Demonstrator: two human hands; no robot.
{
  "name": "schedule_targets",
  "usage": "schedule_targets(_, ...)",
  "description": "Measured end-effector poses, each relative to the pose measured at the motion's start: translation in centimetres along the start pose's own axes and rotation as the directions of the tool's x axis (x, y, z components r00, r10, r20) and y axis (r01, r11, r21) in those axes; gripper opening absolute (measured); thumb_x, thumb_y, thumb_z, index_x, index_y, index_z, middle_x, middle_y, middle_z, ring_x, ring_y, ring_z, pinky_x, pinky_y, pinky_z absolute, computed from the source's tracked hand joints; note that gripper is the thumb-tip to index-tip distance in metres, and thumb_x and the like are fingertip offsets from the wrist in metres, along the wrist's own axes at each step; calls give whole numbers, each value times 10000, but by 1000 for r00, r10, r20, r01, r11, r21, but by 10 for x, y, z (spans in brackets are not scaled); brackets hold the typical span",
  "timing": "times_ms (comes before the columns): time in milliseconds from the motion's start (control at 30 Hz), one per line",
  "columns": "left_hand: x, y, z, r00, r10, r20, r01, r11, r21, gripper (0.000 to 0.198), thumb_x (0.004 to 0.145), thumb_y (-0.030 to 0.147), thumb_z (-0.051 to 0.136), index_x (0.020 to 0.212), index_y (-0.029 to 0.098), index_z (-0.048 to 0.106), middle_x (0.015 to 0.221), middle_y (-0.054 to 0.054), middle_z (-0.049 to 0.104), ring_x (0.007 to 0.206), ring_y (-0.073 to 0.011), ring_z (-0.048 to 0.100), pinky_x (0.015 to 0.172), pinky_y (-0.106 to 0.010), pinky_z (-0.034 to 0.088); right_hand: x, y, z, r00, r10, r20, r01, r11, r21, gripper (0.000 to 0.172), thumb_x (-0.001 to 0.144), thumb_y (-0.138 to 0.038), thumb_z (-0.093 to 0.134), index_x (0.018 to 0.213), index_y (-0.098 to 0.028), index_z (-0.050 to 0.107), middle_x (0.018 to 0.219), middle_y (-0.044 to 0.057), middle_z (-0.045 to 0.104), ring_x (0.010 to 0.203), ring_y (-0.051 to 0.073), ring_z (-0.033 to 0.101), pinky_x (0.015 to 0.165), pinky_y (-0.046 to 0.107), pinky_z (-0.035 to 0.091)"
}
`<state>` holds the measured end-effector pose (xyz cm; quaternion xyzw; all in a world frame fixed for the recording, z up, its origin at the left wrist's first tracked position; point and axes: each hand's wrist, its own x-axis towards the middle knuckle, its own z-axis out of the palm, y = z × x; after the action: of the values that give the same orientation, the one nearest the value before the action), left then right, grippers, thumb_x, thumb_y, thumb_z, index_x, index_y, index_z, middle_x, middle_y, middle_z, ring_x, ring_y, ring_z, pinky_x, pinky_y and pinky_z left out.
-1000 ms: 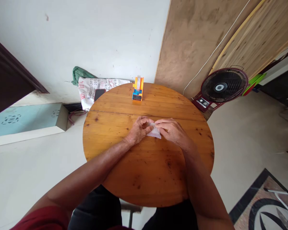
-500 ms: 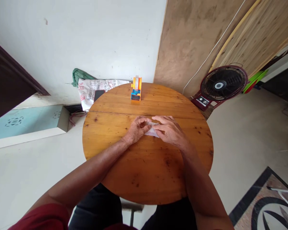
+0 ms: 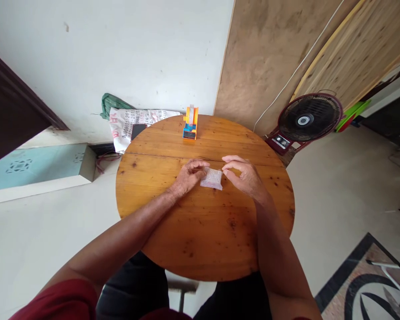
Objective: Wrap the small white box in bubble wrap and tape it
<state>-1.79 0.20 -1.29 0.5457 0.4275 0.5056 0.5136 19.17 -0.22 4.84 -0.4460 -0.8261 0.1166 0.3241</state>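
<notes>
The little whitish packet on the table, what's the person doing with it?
A person sits at a round wooden table with both bare hands around a small whitish packet. The left hand is at its left edge, and the right hand is by its right edge; I can't tell if those fingertips touch it. An orange-and-blue tape dispenser stands near the table's far edge, away from both hands.

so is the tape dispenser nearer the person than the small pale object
No, the tape dispenser stands near the far edge of the table, beyond the pale object.
</notes>
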Motion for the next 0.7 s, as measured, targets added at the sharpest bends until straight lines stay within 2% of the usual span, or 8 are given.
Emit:
schedule_targets(200,3,-1,-2,998,57,8,-57,998,6,194,755,179,623,908,177,741,1042,-59,651,994,-192,595,954,-360,489,-1,4,1,996,69,54,-68,997,-36,156,855,-229,569,814,-237,719,1156,74,702,1086,244,659,965,437,475)
schedule_targets(367,1,2,-2,987,131,90,-142,980,141,213,798,195,604,953,178,749,1273,-96,555,1098,-227,573,902,-351,520,-1,-1,1,996,27,90,-24,999,-39,204,877,-214,538,875,-239,741,1209,73,685,1140,245,633,1000,443,451)
schedule_targets(567,-2,0,-3,931,298,210,-347,902,257,239,866,238,576,1024,200,751,1288,-119,526,1267,-278,483,1071,-443,421,-2,-1,6,989,4,147,9,996,-84,272,886,-171,499,949,-235,756,1240,76,669,1132,239,635,999,430,448)
schedule_targets(700,-3,-3,-2,916,333,223,-392,861,324,242,890,260,561,1032,230,754,1273,-109,529,1285,-274,464,1078,-444,410,-4,4,12,988,-35,148,52,992,-115,318,874,-132,477,975,-242,758,1252,70,664,1147,231,630,987,425,450)
